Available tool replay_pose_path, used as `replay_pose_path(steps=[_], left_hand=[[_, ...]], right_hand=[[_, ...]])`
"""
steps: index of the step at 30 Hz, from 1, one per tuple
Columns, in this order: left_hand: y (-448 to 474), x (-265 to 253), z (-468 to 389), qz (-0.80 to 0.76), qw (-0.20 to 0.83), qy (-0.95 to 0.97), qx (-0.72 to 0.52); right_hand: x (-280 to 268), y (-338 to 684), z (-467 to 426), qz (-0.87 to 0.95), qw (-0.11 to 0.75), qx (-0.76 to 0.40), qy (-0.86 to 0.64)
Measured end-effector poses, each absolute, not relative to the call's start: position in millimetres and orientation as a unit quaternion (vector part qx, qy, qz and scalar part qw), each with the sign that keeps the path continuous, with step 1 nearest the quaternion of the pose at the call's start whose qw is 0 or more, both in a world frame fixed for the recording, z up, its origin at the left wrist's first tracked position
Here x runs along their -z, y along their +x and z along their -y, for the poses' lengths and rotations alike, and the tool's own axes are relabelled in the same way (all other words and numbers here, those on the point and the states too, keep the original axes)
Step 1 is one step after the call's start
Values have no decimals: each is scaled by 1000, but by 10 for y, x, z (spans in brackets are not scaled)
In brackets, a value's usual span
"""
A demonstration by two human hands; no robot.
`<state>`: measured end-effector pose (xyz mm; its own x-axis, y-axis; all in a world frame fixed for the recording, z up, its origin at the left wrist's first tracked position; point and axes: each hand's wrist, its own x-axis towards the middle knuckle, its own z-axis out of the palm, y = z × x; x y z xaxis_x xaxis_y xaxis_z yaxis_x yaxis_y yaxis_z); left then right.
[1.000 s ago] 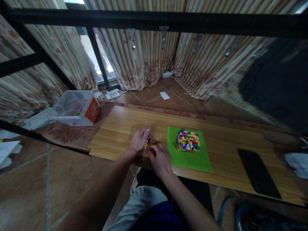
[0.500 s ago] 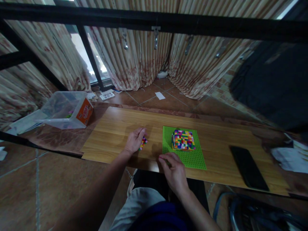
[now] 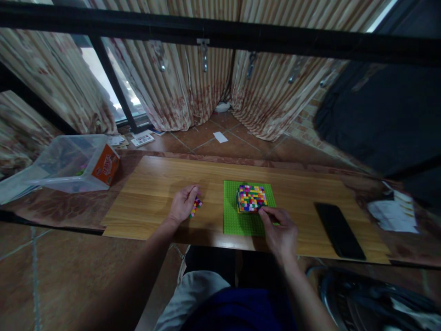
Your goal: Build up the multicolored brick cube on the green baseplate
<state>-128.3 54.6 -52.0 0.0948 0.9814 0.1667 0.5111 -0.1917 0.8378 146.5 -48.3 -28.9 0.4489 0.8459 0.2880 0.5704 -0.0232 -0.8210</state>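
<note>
A box-shaped block of many coloured building bricks point(image 3: 251, 197) stands on a green studded baseplate point(image 3: 231, 225). My right hand point(image 3: 280, 230) is at the block's near right corner, thumb and forefinger pinched together on a tiny pinkish building brick, mostly covered by the fingertips. To the left, my left hand point(image 3: 182, 203) rests over the wooden board, fingers curled in and closed; whatever they may hold is hidden. Right beside it lies a small heap of loose coloured bricks point(image 3: 195, 207), partly covered by that hand.
The wooden board point(image 3: 144, 193) spans the low table. A black phone-like slab point(image 3: 339, 230) lies at its right. Further left stands a clear plastic bin point(image 3: 69, 168) with an orange label. White papers point(image 3: 394, 214) lie at the far right. A dark metal bar point(image 3: 220, 30) crosses above.
My right hand has moved right and forward, from the baseplate's near left corner to the brick block's near right corner. My left hand stays by the loose bricks. The view has shifted slightly.
</note>
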Motion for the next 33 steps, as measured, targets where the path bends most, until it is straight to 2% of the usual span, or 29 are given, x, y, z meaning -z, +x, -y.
replay_pose_path(steps=[17, 25, 33], left_hand=[[-1287, 535, -557, -559, 303, 673, -379], [-1284, 509, -545, -560, 300, 674, -377], [-1283, 515, -542, -558, 301, 676, -376]], right_hand=[[277, 1491, 408, 486, 481, -133, -718], [399, 1490, 485, 595, 455, 17, -663], [542, 1561, 536, 647, 413, 57, -638]])
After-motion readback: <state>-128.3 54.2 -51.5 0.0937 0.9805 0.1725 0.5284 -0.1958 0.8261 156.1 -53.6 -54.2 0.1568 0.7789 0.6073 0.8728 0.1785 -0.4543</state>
